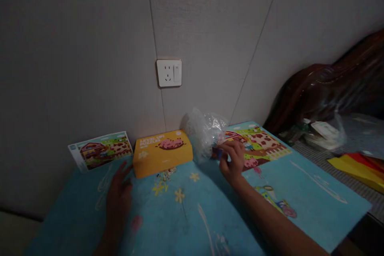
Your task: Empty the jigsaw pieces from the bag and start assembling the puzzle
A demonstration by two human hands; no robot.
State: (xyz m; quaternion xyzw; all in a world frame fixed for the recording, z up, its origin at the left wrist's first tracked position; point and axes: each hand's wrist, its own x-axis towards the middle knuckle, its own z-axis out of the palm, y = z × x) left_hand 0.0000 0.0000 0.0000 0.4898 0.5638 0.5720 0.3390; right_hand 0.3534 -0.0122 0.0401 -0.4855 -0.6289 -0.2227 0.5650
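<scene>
My right hand [232, 162] reaches to the back of the blue table [315, 196] and pinches a small dark puzzle piece at the mouth of a clear crinkled plastic bag [204, 130]. Behind the bag lies a farm picture board [261, 144] with cows and pigs. My left hand [118, 194] rests flat on the table with its fingers spread, just left of a yellow puzzle box [162, 152]. A few small loose pieces [166, 174] lie in front of the box.
A farm picture card [100, 150] leans against the grey wall at the left. A wall socket [169, 73] sits above the box. At the right are a dark brown plastic-wrapped bulk [330, 84], white packets [322, 132] and yellow-red paper [360, 166] on a grey surface.
</scene>
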